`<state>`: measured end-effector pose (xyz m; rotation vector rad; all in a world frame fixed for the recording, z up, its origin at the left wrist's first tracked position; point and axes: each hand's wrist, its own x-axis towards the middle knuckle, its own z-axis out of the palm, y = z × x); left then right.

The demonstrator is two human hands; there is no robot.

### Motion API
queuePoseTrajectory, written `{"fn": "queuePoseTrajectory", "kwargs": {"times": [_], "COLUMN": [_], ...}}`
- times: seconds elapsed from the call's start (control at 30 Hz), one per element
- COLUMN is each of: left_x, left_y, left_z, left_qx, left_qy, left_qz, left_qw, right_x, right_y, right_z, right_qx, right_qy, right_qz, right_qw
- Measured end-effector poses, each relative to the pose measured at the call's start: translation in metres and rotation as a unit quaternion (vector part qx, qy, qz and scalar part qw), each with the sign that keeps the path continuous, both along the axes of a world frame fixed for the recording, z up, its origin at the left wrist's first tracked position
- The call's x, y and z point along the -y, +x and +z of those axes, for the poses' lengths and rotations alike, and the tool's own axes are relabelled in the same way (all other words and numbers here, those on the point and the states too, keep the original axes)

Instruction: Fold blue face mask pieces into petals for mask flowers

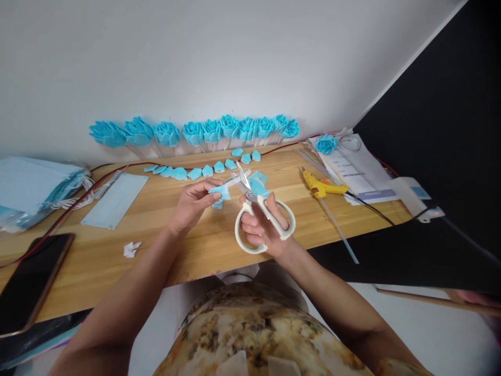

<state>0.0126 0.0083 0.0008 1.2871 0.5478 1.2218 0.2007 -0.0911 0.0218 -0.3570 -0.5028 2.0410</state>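
Note:
My left hand (193, 202) pinches a small light-blue fabric piece (219, 193) between thumb and fingers, with a white strip sticking out toward the blades. My right hand (263, 222) grips white-handled scissors (249, 195), fingers through both loops and the blades pointing up and away from me. The blades are parted a little, close to the piece's right end; whether they touch it I cannot tell. Just beyond the scissors lie more blue cut pieces (258, 183). A curved row of blue petal-shaped pieces (207, 170) runs along the table behind my hands.
Several blue fabric flowers (193, 133) on sticks lean against the wall. A yellow glue gun (323, 185) lies right, near papers (352, 162) bearing one flower (326, 143). Leftward are a flat mask (115, 201), bagged masks (35, 188), a phone (35, 277) and white scraps (132, 249).

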Motion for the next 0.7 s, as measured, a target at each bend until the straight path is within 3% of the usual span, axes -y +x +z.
{"fn": "queuePoseTrajectory", "kwargs": {"times": [0.27,0.43,0.57,0.63,0.7], "left_x": [-0.001,-0.001,-0.002,-0.003,-0.003], "left_y": [-0.003,-0.003,-0.002,-0.002,-0.002], "left_z": [0.002,0.007,0.006,0.004,0.004], "left_qx": [-0.031,-0.083,-0.138,-0.149,-0.16], "left_qy": [0.03,0.076,0.123,0.158,0.198], "left_qz": [0.003,0.038,0.047,0.059,0.074], "left_qw": [0.999,0.993,0.982,0.974,0.964], "right_x": [-0.002,0.001,-0.002,-0.009,-0.018], "right_y": [0.0,-0.006,-0.003,0.005,0.017], "right_z": [-0.005,-0.01,-0.003,0.006,0.014], "right_qx": [0.015,0.127,0.282,0.329,0.394], "right_qy": [0.033,0.1,0.205,0.224,0.219], "right_qz": [-0.005,-0.04,-0.057,-0.14,-0.249], "right_qw": [0.999,0.986,0.935,0.907,0.857]}}
